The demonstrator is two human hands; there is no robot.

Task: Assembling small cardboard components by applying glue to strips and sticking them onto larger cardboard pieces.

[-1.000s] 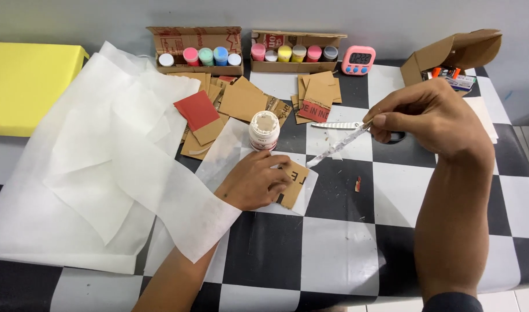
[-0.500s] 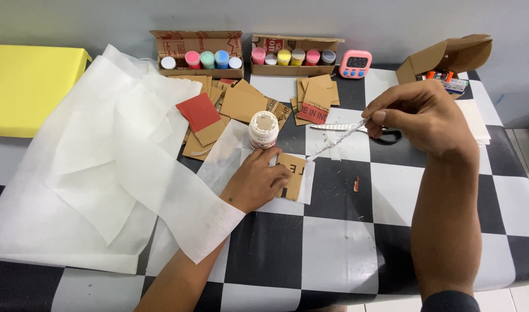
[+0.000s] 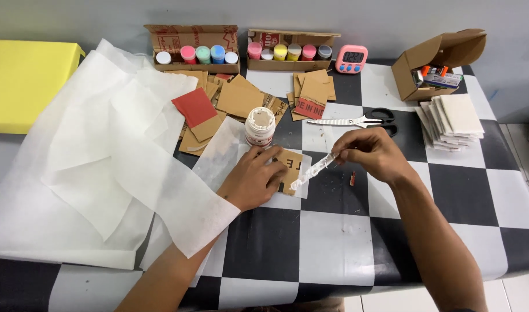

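Surface: checkered black-and-white bench (image 3: 276, 242) against a grey wall, with a yellow block at its far left corner.
Left hand: left hand (image 3: 254, 180) lies palm down near the bench middle, fingers spread flat and gripping nothing, pressing a small cardboard piece (image 3: 289, 166) onto a slip of white paper.
Right hand: right hand (image 3: 371, 153) is raised just off the bench, wrist bent inward, fingertips pinched shut on the upper end of a glue-smeared stick (image 3: 313, 171).
Stick: slants down to the left; its lower tip meets the right edge of the cardboard piece.
Step in hand: judged to be spreading glue on the cardboard piece.
Next move calls for: a steady left hand and light strokes along the card.
Nearby: white glue jar (image 3: 260, 126) just beyond the left hand; scissors (image 3: 357, 121) farther back; white tissue sheets (image 3: 97, 156) toward the left edge.
Far edge: two trays of paint pots (image 3: 198, 54), pink timer (image 3: 351, 59), open carton.
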